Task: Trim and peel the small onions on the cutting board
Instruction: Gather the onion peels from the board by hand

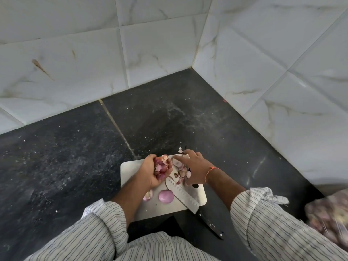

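Note:
A steel cutting board [131, 172] lies on the dark counter. My left hand [150, 174] is cupped palm up and holds a heap of purple onion skins [160, 167]. My right hand [194, 166] lies palm down over loose peels [181, 173] at the board's far right, its index finger stretched toward the left hand. One peeled pink onion [165, 196] sits near the board's front edge, with a small onion piece [147, 195] to its left. A knife [185, 194] lies flat on the board, untouched, its black handle [211, 226] hanging off toward me.
Marble-tiled walls meet in a corner behind the dark stone counter [75, 157]. A mesh bag of small onions [329, 219] sits at the right edge. A few peel scraps [180, 150] lie just beyond the board.

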The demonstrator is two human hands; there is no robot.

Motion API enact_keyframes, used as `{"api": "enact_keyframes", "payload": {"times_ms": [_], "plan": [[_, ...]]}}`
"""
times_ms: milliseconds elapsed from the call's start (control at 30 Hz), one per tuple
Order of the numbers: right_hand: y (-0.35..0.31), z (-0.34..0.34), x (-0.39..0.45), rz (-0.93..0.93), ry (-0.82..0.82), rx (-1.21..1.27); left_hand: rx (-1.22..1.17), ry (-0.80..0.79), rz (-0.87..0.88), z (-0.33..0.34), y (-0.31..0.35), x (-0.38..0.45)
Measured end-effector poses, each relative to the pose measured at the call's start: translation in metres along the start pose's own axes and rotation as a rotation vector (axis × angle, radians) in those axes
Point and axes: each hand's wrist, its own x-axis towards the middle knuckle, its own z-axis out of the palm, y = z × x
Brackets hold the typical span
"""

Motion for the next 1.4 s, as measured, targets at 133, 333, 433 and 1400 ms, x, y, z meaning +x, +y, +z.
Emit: {"api": "enact_keyframes", "payload": {"times_ms": [133, 333, 433, 1400], "plan": [[-0.016, 0.006, 0.003, -0.048, 0.034, -0.035, 0.021, 0.011, 0.021, 0.002, 0.002, 0.001], [-0.025, 0.015, 0.003, 0.005, 0.046, 0.1, 0.046, 0.037, 0.021, 0.0, 0.001, 0.002], [-0.026, 0.019, 0.003, 0.036, 0.051, 0.123, 0.089, 0.05, 0.037, 0.001, -0.001, 0.002], [-0.098, -0.021, -0.018, -0.089, 0.295, 0.382, 0.337, 0.147, 0.078, 0.0, -0.005, -0.017]]}}
